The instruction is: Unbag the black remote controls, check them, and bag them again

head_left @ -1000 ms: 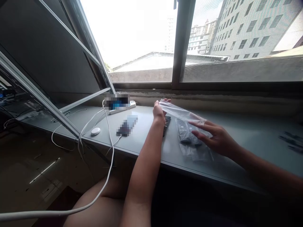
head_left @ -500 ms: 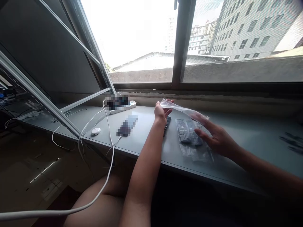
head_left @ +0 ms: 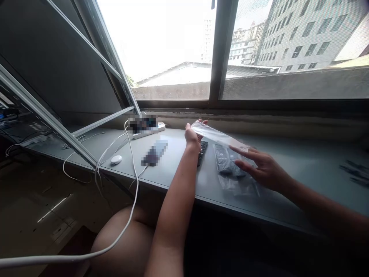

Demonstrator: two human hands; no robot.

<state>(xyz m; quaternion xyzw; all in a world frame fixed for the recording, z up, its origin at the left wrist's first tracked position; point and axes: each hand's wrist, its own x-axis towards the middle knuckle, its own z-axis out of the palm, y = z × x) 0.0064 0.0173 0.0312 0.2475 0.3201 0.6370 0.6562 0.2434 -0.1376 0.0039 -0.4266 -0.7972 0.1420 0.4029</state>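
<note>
A clear plastic bag [head_left: 215, 133] stretches above the desk between my two hands. My left hand [head_left: 193, 135] grips its far left end with the thumb against it, the other fingers partly spread behind the film. At the bag's other end is my right hand [head_left: 261, 165], its fingers stretched out against or inside the film and the thumb held apart. A black remote control [head_left: 203, 152] lies on the desk, partly hidden by my left hand and wrist. Beneath the bag and right hand, dark remotes in clear wrapping [head_left: 226, 161] lie on the desk.
On the grey desk [head_left: 175, 169], a blurred-out phone [head_left: 155, 153] is attached to a cable, with a round white object [head_left: 116, 160] to its left. A power strip [head_left: 148, 132] stands by the window wall. A white cable [head_left: 135, 184] loops across the front left. Dark items [head_left: 356, 173] lie far right.
The bag is lower and flatter at its right end. My right fingers have reached slightly left along it. My left hand has shifted a little left, showing more of the black remote control.
</note>
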